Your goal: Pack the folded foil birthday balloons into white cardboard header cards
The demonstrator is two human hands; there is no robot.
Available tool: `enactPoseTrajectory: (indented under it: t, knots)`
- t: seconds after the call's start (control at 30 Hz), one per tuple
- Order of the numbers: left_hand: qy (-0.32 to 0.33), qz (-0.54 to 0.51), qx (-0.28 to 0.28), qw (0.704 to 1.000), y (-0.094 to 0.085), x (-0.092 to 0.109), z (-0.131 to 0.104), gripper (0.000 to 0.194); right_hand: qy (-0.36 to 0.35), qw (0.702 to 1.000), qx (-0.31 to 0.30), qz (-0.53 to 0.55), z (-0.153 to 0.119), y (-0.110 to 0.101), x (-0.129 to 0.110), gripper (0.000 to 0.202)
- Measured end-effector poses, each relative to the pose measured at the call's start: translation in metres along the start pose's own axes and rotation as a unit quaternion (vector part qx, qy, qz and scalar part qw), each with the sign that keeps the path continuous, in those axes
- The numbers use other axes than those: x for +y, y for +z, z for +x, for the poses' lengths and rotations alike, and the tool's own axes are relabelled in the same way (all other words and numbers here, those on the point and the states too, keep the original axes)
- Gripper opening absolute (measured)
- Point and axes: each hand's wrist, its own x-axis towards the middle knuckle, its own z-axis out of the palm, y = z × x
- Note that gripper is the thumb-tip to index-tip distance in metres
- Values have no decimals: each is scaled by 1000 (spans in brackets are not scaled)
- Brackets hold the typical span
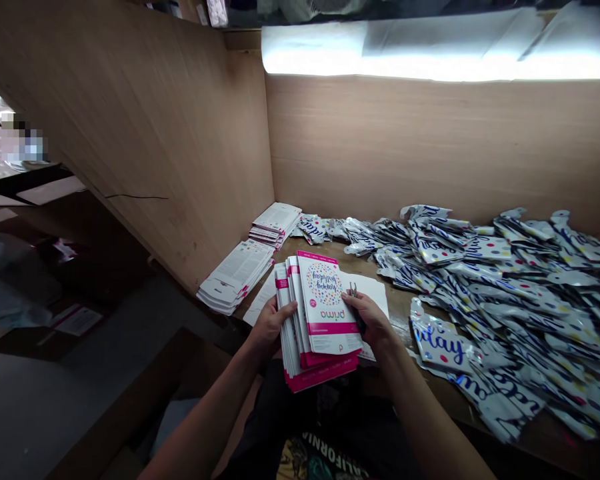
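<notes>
In front of my body I hold a stack of white and pink balloon packets point(327, 287) printed "prima" and "happy birthday", upside down from here. My left hand point(274, 325) is closed round the stack's left edge, thumb on top. My right hand point(373, 319) grips the right edge of the top packet, with its thumb on the front. In that same hand is a small dark-handled tool point(353, 291) with two metal prongs pointing up; its exact kind cannot be made out. White paper sheets point(373, 288) lie on the table behind the packets.
More packets point(237, 270) are piled along the left wooden panel point(200, 133), with another pile point(276, 219) behind. Folded foil balloons with blue lettering point(480, 287) cover the table's right side. A lit tube lamp point(405, 63) hangs above the back panel point(430, 140).
</notes>
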Motion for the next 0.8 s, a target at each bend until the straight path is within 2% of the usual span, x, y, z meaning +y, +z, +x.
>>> enactPoseTrajectory:
  t: [0.2, 0.47, 0.67, 0.8]
  knots:
    - [-4, 10, 7, 1000, 2, 4, -3, 61, -7, 1000, -14, -23, -2, -2, 3, 27]
    - [-10, 7, 18, 1000, 5, -5, 0, 53, -18, 999, 40, 1, 3, -8, 6, 32]
    - [-26, -7, 55, 998, -9, -2, 5, 55, -56, 995, 82, -6, 8, -33, -7, 42]
    - [-27, -2, 79, 996, -12, -2, 11, 55, -71, 994, 66, -46, 8, -35, -9, 44]
